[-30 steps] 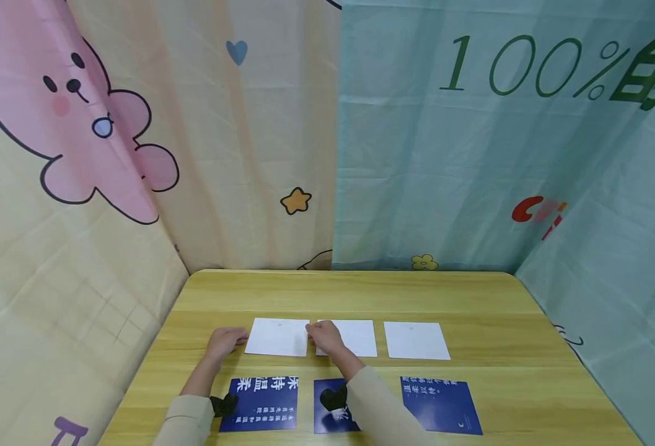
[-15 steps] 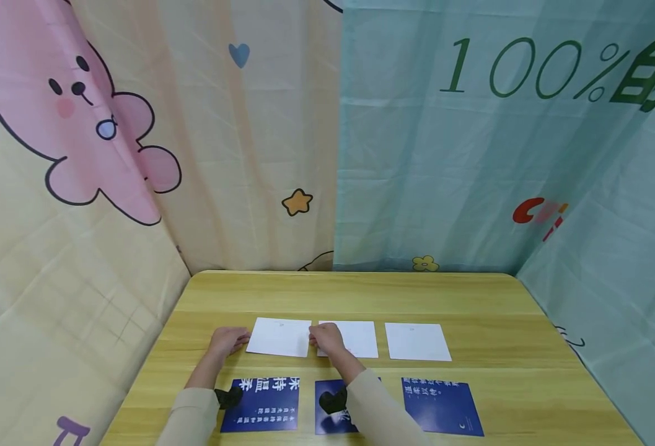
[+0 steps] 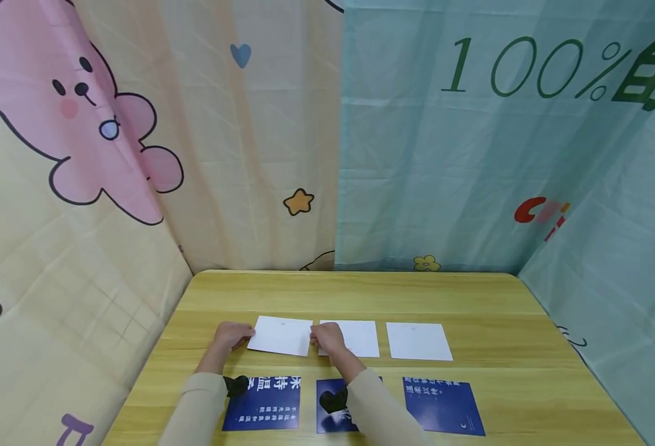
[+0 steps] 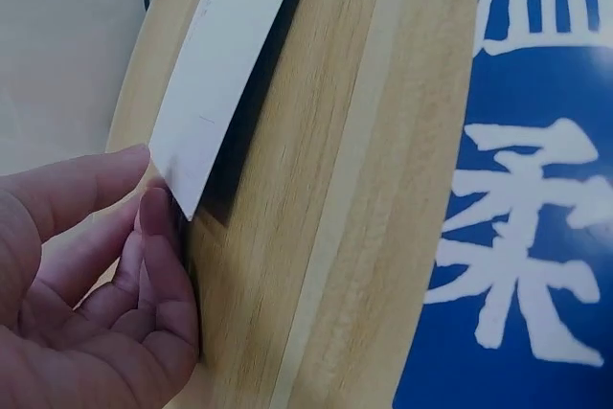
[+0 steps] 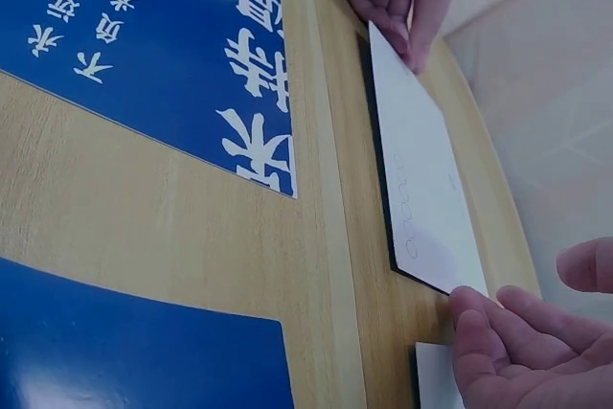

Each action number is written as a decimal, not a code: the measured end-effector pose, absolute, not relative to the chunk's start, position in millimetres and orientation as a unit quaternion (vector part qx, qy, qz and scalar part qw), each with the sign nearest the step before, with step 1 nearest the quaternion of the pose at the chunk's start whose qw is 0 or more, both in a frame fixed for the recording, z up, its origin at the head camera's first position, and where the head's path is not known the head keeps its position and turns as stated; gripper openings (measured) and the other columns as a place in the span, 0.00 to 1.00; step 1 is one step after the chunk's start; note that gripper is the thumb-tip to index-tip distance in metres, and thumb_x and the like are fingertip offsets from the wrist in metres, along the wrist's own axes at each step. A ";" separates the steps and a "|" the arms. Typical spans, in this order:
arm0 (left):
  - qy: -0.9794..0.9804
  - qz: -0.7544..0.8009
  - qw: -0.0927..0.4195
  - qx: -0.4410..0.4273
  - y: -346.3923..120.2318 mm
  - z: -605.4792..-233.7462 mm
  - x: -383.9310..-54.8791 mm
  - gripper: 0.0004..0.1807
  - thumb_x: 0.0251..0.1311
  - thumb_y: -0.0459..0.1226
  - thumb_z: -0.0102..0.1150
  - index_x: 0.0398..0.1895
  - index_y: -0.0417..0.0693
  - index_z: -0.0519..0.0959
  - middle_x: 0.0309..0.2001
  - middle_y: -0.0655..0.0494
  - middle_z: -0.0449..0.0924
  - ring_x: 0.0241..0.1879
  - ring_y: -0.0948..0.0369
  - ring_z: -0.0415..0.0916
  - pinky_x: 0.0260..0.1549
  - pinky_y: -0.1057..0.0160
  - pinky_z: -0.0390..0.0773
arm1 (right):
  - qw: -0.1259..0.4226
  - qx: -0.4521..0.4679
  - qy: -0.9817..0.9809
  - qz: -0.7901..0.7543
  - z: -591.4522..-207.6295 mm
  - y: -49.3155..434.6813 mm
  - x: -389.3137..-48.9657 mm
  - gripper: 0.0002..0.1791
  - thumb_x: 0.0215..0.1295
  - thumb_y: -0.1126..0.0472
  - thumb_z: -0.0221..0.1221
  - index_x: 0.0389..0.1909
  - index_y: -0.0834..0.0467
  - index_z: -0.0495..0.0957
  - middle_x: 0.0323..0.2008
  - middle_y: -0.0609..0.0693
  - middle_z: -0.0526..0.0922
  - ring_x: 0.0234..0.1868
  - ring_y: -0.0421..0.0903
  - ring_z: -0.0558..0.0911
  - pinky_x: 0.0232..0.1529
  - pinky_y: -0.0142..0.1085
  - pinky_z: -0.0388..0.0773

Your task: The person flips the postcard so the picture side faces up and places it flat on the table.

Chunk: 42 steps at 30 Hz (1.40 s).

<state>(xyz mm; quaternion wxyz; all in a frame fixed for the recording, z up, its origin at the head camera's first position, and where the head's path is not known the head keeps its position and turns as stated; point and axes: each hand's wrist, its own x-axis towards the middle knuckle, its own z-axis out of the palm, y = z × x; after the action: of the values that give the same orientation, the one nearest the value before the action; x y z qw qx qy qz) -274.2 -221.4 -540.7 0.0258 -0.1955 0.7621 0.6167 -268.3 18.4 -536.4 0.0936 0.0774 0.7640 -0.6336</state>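
A pale wood-grain worktop [image 3: 472,303] with rounded far corners ran back to hanging curtains. On a dial laid over the head view, a cream curtain [image 3: 204,124] carried a pink bear print [image 3: 118,152] at ten o'clock and a blue heart [image 3: 240,56] at eleven, while a blue-green curtain [image 3: 416,155] bore "100%" lettering [image 3: 533,68] at two.

With the dial centred on the worktop and twelve at its far edge, three white cards made a row: the left white card [image 3: 280,336] at ten, the middle white card [image 3: 357,339] near twelve, the right white card [image 3: 419,341] at two. Nearer lay three blue cards with white print: the left blue card [image 3: 266,409] at eight, the middle blue card [image 3: 333,421] near seven, the right blue card [image 3: 444,406] at four.

The left forearm came in from eight, the right from five, both in beige sleeves [image 3: 391,415]. The left grip [image 3: 233,334] was clamped on the left white card's left end, fingers curled; the right grip [image 3: 329,337] pinched its right end, partly covering the middle white card. Between them the card's near edge stood off the wood, dark beneath.
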 end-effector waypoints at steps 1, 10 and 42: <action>0.765 0.614 0.021 -0.191 -221.4 -543.2 -275.9 0.17 0.42 0.24 0.66 0.38 0.23 0.78 0.24 0.46 0.80 0.15 0.64 0.68 0.17 0.67 0.70 | 0.091 0.081 0.761 -0.637 -536.4 17.8 -268.5 0.11 0.60 0.65 0.55 0.34 0.72 0.76 0.25 0.55 0.80 0.23 0.41 0.79 0.28 0.31 0.77; 0.791 0.584 0.017 -0.182 -222.1 -554.7 -282.0 0.14 0.43 0.27 0.68 0.36 0.30 0.82 0.35 0.39 0.81 0.29 0.57 0.74 0.25 0.63 0.73 | 0.074 0.121 0.717 -0.682 -536.7 13.9 -269.7 0.08 0.52 0.71 0.52 0.31 0.74 0.75 0.21 0.56 0.80 0.19 0.40 0.77 0.22 0.27 0.74; 0.753 0.635 0.042 -0.169 -231.0 -541.3 -262.4 0.15 0.52 0.30 0.63 0.40 0.27 0.78 0.29 0.53 0.81 0.26 0.62 0.74 0.27 0.67 0.74 | 0.089 0.034 0.804 -0.586 -535.0 13.8 -275.7 0.02 0.54 0.70 0.60 0.27 0.67 0.79 0.19 0.54 0.80 0.20 0.44 0.79 0.24 0.35 0.77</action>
<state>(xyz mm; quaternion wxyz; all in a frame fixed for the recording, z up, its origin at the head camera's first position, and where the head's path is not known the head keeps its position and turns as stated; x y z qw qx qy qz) -262.4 -231.0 -541.3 0.0422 -0.1687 0.7525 0.6352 -275.7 13.8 -535.0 0.0886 0.0342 0.8045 -0.5863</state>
